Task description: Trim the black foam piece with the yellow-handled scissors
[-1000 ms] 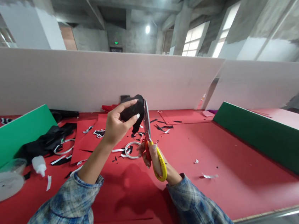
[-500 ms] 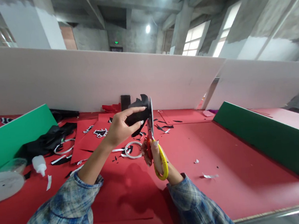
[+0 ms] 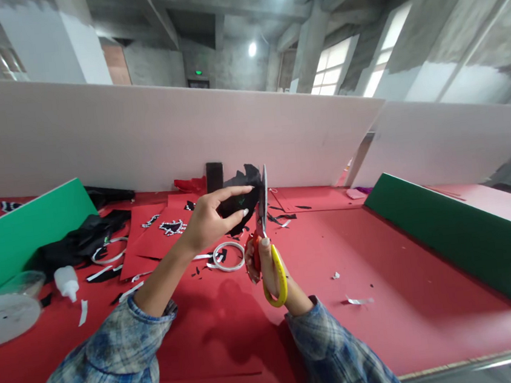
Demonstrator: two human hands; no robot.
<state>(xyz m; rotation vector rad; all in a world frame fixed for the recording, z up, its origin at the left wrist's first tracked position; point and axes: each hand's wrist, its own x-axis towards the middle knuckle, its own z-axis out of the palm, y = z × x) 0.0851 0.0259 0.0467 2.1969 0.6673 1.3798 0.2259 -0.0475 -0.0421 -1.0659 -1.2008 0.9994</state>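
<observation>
My left hand [image 3: 208,219] is raised above the red table [image 3: 383,275] and pinches a jagged black piece of paper [image 3: 244,195] between thumb and fingers. My right hand [image 3: 266,269] grips yellow-and-red-handled scissors [image 3: 267,239], blades pointing up. The blades meet the right edge of the black piece. Both sleeves are blue plaid.
A white tape ring [image 3: 228,256] and black scraps lie under the hands. Red sheets with a beaded ornament [image 3: 172,227], black fabric [image 3: 78,240], a white glue bottle [image 3: 68,281] and a clear lidded tub [image 3: 7,309] sit left. Green boards [image 3: 461,237] flank both sides; a white partition [image 3: 162,134] stands behind.
The black piece has been turned in my left hand, showing more of its jagged edge, and the scissors have shifted slightly right and up along it.
</observation>
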